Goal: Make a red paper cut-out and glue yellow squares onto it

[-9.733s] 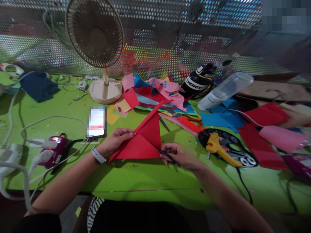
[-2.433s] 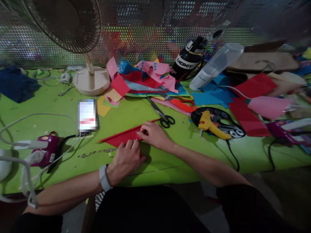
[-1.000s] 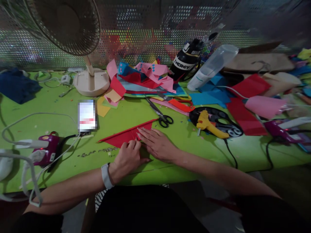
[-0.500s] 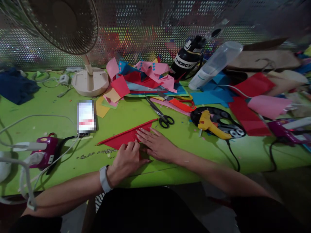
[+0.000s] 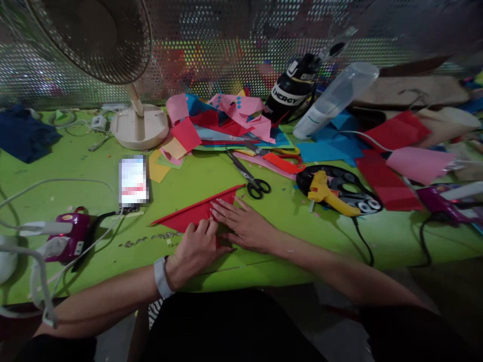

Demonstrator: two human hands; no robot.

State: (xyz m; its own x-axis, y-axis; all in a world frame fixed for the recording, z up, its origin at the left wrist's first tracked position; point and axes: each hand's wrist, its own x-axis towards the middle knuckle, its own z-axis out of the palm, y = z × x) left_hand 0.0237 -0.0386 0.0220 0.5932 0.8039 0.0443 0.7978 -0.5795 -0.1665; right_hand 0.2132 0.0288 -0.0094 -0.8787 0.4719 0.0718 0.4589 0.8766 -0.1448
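A: Why is our left hand (image 5: 196,246) curled, knuckles pressing the near edge of the red folded paper (image 5: 188,216) on the worktop (image 5: 113,251)?
B: We pin it so it stays flat; our right hand (image 5: 243,226) lies spread on its right part, probably firming the crease, with the scissors (image 5: 251,181) parked just beyond

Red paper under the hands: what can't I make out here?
- red paper: near part hidden under left hand and right hand, head view.
- phone screen: blurred out.
- fan: top cut off by frame edge.
- bottle lettering: partly hidden.
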